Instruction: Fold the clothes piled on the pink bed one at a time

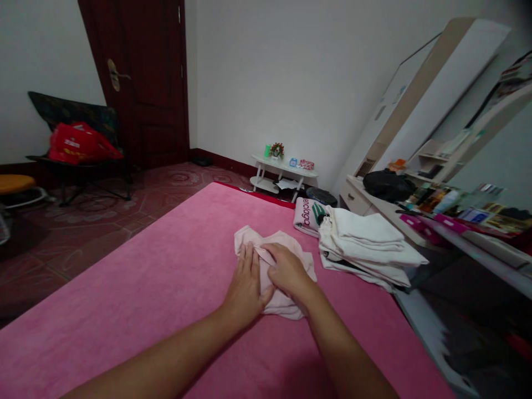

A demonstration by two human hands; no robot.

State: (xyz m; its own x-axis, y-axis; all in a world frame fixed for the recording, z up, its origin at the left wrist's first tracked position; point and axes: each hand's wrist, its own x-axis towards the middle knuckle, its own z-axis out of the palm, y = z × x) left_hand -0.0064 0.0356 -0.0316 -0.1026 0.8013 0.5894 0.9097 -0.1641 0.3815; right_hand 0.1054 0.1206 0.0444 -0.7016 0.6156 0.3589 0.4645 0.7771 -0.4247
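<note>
A small pale pink garment (291,244) lies partly folded on the pink bed cover (166,277). My left hand (246,280) rests flat on its left part, fingers stretched out and together. Just to the right, my right hand (286,269) presses down on the cloth with its fingers curled over a fold. The two hands touch each other at the thumbs. Part of the garment is hidden under both hands.
A stack of folded white clothes (366,244) and a folded printed top (307,213) lie at the bed's right edge. A cluttered dresser (436,221) stands to the right. Beyond are a small white table (285,169), a dark door (145,83) and a chair with a red bag (78,144).
</note>
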